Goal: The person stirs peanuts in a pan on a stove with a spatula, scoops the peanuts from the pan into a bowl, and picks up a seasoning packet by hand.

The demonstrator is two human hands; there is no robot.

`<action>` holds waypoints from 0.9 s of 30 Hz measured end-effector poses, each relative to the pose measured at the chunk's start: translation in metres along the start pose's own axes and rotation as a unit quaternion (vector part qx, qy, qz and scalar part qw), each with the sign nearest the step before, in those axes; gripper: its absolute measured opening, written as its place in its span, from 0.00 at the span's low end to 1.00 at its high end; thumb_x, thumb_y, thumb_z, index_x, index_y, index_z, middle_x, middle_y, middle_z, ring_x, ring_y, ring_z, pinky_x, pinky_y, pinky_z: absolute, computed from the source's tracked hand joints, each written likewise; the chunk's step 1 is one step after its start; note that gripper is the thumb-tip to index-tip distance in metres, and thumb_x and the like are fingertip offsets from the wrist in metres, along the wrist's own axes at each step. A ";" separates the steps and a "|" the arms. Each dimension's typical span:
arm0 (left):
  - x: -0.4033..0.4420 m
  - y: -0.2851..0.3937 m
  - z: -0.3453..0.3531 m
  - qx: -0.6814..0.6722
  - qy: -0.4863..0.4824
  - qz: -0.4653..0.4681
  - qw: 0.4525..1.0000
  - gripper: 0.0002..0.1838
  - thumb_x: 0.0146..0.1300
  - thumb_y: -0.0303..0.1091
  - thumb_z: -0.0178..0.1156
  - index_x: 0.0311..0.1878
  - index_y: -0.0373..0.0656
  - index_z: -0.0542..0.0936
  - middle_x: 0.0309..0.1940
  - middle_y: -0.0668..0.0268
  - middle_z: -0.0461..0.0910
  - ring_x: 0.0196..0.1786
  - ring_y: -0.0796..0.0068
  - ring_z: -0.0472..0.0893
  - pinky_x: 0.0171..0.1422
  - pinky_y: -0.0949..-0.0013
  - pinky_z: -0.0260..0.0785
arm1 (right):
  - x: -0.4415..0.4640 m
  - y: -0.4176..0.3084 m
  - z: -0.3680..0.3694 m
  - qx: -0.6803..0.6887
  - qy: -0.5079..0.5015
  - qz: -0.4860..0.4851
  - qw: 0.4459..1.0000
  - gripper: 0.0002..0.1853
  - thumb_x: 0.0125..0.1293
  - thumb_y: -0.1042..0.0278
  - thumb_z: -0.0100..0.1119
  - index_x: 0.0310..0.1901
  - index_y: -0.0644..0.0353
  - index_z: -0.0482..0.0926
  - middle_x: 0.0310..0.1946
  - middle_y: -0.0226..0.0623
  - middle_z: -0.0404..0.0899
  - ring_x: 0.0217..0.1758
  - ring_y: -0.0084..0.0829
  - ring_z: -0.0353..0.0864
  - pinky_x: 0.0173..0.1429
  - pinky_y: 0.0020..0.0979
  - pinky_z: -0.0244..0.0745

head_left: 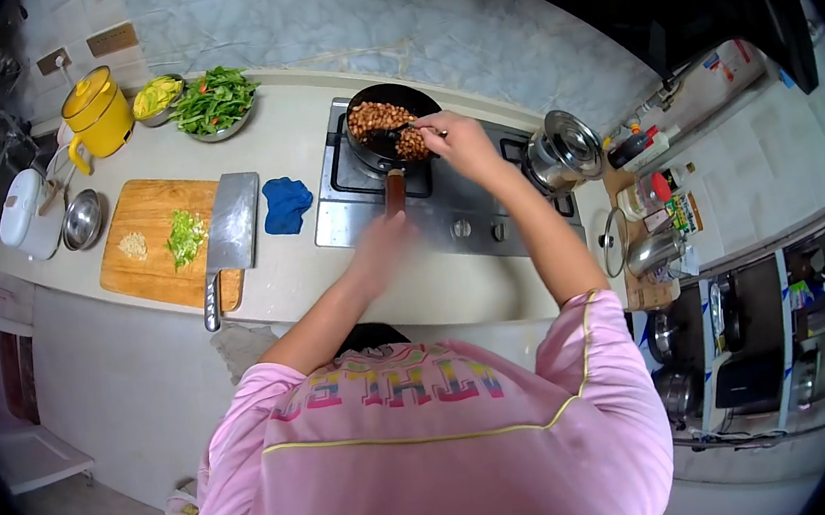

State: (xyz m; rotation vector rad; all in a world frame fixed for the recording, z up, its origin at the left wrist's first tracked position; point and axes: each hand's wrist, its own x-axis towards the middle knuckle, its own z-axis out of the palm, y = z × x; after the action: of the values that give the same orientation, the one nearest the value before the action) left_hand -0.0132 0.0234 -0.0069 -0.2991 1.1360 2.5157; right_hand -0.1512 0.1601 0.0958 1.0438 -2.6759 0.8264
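A dark frying pan (385,165) sits on the left burner of the gas stove, with reddish-brown peanuts (380,117) spread inside it. Smeared by motion, my left hand (382,253) is closed round the end of the pan's brown wooden handle (395,194). Over the pan's right rim, my right hand (461,144) grips the handle of a stirring utensil (403,130). The utensil's dark end is among the peanuts, and its exact shape is hard to make out.
Left of the stove (338,217) lie a blue cloth (286,205), a cleaver (233,221) and a cutting board (131,212) with chopped greens and garlic. Bowls of vegetables (215,104) and a yellow pot (100,119) stand behind. A steel pot (562,153) occupies the right burner.
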 end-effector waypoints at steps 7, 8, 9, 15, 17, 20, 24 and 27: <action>0.016 -0.016 -0.026 0.104 -0.019 0.059 0.993 0.14 0.64 0.45 0.54 0.44 0.48 0.66 0.33 0.71 0.75 0.26 0.85 0.67 0.26 0.82 0.59 | -0.007 0.027 -0.031 0.056 0.122 0.157 0.978 0.13 0.61 0.61 0.52 0.39 0.61 0.80 0.21 0.40 0.78 0.24 0.35 0.78 0.31 0.31 0.71; 0.017 -0.017 -0.028 0.117 -0.022 0.063 0.991 0.14 0.64 0.45 0.54 0.45 0.48 0.66 0.33 0.71 0.75 0.26 0.85 0.67 0.26 0.82 0.59 | -0.004 0.029 -0.037 0.035 0.141 0.147 0.978 0.13 0.61 0.61 0.52 0.39 0.62 0.80 0.18 0.37 0.77 0.21 0.32 0.77 0.29 0.30 0.69; 0.014 -0.013 -0.025 0.125 -0.023 0.062 0.990 0.14 0.64 0.45 0.54 0.45 0.48 0.66 0.33 0.71 0.75 0.26 0.85 0.67 0.26 0.82 0.59 | 0.000 0.030 -0.043 0.015 0.161 0.138 0.977 0.13 0.61 0.62 0.51 0.38 0.63 0.79 0.15 0.35 0.75 0.19 0.29 0.75 0.27 0.29 0.68; -0.010 0.010 -0.001 0.007 0.002 0.000 1.000 0.14 0.65 0.44 0.53 0.46 0.47 0.67 0.34 0.71 0.75 0.25 0.86 0.67 0.24 0.83 0.60 | 0.029 0.089 0.004 0.375 0.172 0.191 0.891 0.12 0.62 0.70 0.48 0.39 0.70 0.77 0.22 0.36 0.77 0.23 0.23 0.76 0.30 0.23 0.73; -0.012 0.012 -0.001 -0.027 -0.004 -0.006 1.000 0.15 0.65 0.44 0.53 0.47 0.47 0.66 0.34 0.71 0.75 0.25 0.86 0.67 0.23 0.83 0.60 | 0.022 0.088 0.009 0.440 0.123 0.197 0.868 0.11 0.62 0.72 0.49 0.40 0.70 0.77 0.25 0.37 0.77 0.25 0.23 0.77 0.32 0.23 0.75; -0.010 0.011 -0.004 0.022 -0.008 0.004 1.000 0.15 0.65 0.44 0.53 0.47 0.46 0.66 0.34 0.71 0.75 0.25 0.86 0.67 0.23 0.84 0.60 | -0.007 0.063 -0.022 0.351 0.001 0.116 0.929 0.11 0.63 0.70 0.50 0.41 0.68 0.78 0.25 0.33 0.76 0.25 0.21 0.75 0.32 0.22 0.72; -0.007 0.008 -0.005 0.068 0.010 0.010 0.998 0.14 0.65 0.44 0.53 0.45 0.46 0.66 0.34 0.70 0.75 0.25 0.86 0.68 0.22 0.84 0.60 | -0.027 0.026 -0.082 0.195 -0.059 0.085 0.975 0.11 0.62 0.70 0.50 0.39 0.65 0.79 0.23 0.30 0.75 0.24 0.20 0.73 0.31 0.23 0.71; -0.003 0.006 -0.010 0.094 -0.012 0.021 0.995 0.13 0.65 0.43 0.53 0.43 0.46 0.67 0.33 0.69 0.75 0.24 0.86 0.68 0.21 0.84 0.60 | -0.020 0.017 -0.101 0.144 -0.121 0.080 0.979 0.11 0.60 0.69 0.50 0.39 0.64 0.80 0.20 0.30 0.75 0.22 0.19 0.73 0.30 0.23 0.70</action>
State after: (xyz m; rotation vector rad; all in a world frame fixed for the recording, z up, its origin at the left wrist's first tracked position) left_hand -0.0122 0.0113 -0.0086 -0.1966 1.3718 2.4168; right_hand -0.1535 0.2368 0.1662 1.0582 -2.9378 1.2220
